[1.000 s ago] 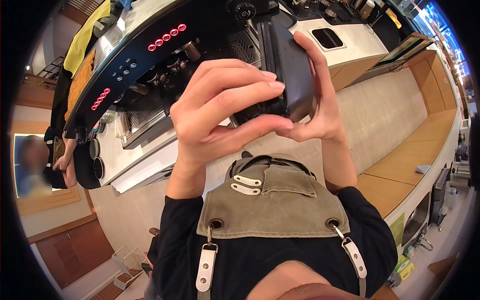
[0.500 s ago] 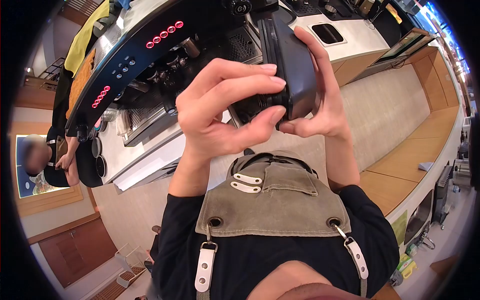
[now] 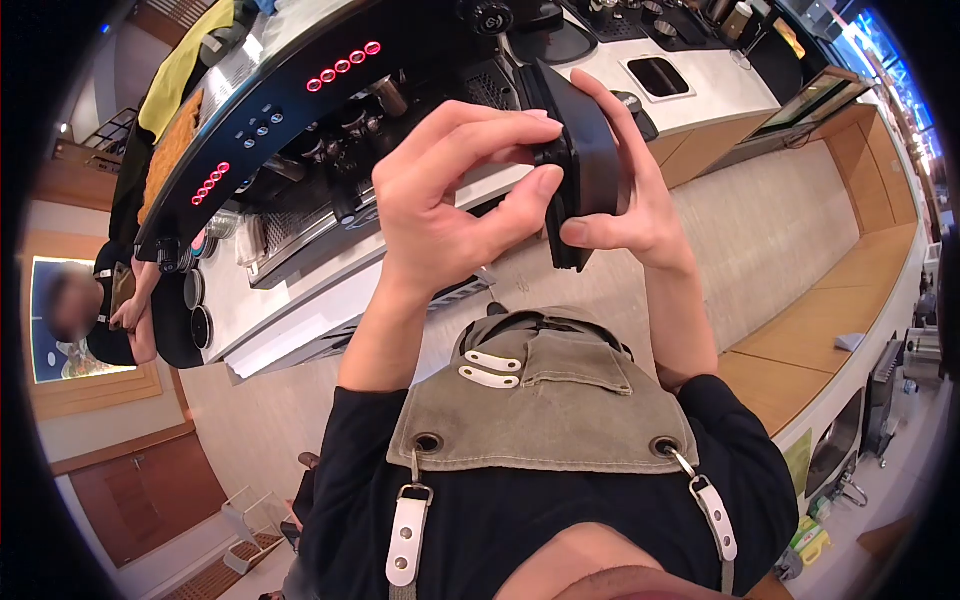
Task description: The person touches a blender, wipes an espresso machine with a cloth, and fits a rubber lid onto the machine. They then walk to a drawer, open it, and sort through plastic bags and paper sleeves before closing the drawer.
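Note:
Both hands hold a black box-shaped thing (image 3: 593,165) with rounded sides, raised in front of my chest and standing on edge; its exact kind cannot be told. My left hand (image 3: 455,190) is at its flatter, layered left face, thumb and fingertips pinched round a small dark part there. My right hand (image 3: 645,200) supports the other side, with fingers stretched along the back and the thumb pressed on the near lower edge. A black espresso machine (image 3: 330,130) with red-lit buttons stands beyond my left hand. I wear a brown-green apron (image 3: 540,410).
The white counter (image 3: 715,90) behind the hands carries a dark square inset (image 3: 658,76) and trays with cups. Wooden cabinets (image 3: 800,345) run along the right. At the far left stands another person (image 3: 125,310) near stacked plates (image 3: 200,325).
The black thing has turned so its left face is more edge-on and its lower corner shows. My left thumb and fingers have moved up along that face. The view has shifted slightly.

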`<state>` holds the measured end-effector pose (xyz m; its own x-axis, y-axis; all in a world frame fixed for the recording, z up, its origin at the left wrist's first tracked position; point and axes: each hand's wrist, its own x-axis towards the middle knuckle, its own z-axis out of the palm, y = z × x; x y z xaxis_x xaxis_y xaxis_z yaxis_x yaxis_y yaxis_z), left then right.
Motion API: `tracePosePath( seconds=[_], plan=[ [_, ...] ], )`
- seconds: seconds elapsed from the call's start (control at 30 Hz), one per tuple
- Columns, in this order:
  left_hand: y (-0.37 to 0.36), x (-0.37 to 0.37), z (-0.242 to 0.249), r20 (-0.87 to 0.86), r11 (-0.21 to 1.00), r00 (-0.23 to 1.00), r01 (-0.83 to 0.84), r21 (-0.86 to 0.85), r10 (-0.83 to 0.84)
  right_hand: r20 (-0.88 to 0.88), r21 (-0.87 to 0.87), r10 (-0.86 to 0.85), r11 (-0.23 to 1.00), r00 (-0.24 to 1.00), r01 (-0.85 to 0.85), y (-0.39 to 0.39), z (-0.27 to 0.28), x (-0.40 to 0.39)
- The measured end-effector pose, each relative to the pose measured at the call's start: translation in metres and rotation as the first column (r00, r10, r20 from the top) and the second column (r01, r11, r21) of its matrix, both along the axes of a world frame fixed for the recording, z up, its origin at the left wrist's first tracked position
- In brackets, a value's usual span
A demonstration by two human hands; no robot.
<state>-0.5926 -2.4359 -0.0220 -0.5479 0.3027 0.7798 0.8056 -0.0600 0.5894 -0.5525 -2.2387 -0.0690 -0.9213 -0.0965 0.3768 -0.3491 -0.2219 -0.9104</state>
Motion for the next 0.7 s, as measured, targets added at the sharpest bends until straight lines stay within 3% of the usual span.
tracePosePath(
  seconds=[0.3,0.7],
  plan=[
    [-0.033,-0.007,0.003,0.040,0.995,0.994,-0.100,0.031,0.098,0.076,0.025,0.057,0.998,0.995,-0.059,-0.033,0.012,-0.015],
    [-0.081,-0.028,0.004,0.171,0.987,0.982,-0.107,0.120,0.085,0.168,0.160,0.050,0.984,0.985,-0.077,-0.077,0.030,-0.034]
  ],
)
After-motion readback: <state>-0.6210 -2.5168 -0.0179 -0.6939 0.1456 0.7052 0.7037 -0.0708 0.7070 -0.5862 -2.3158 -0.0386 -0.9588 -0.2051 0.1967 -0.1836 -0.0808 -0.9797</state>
